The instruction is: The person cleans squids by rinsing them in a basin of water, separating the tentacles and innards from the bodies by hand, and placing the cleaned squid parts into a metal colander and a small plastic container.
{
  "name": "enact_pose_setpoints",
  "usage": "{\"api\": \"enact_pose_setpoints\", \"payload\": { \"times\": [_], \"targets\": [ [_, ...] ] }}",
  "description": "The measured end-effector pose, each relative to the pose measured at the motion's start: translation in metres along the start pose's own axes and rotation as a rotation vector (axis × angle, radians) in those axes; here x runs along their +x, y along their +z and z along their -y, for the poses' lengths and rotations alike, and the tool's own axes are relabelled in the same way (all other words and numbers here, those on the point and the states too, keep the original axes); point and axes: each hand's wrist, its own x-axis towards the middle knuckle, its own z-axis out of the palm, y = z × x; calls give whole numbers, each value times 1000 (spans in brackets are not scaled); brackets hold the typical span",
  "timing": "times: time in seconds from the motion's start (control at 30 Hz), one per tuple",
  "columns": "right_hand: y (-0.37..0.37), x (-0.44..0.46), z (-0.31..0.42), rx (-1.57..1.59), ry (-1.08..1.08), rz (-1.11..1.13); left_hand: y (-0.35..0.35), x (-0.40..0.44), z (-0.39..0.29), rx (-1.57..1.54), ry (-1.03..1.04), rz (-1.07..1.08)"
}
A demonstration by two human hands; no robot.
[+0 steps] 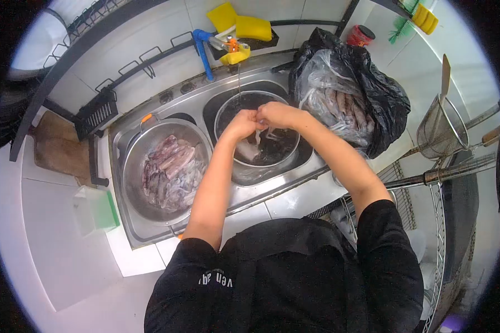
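Both hands meet over a round metal bowl of dark water in the right sink basin. My left hand has its fingers closed on a pale squid piece that hangs down toward the water. My right hand is pinched against it, fingertips together; what it grips is too small to make out. A thin stream of water falls from the tap just behind the hands. In the left basin, a large steel bowl holds a heap of squid.
A black plastic bag with more squid lies right of the sink. Yellow sponges sit on a shelf behind the tap. A strainer hangs at the right. A green-edged plastic container stands left, near a cutting board.
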Motion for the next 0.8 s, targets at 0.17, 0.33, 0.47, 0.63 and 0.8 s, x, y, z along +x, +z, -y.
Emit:
{"api": "enact_pose_setpoints", "payload": {
  "times": [0.17,0.33,0.47,0.63,0.8],
  "targets": [
    [8,-10,6,-118,-87,-196,6,-10,-15,184,-289,-27],
    [11,-17,13,-145,-145,-440,2,-7,2,-89,-335,-9],
    [-11,-33,19,299,510,-337,6,-16,17,-496,-326,-37],
    [37,-48,3,1521,721,-64,21,-26,15,-556,-233,-74],
    [53,-22,4,1496,610,-470,22,-24,11,-271,-135,-59]
  ]
}}
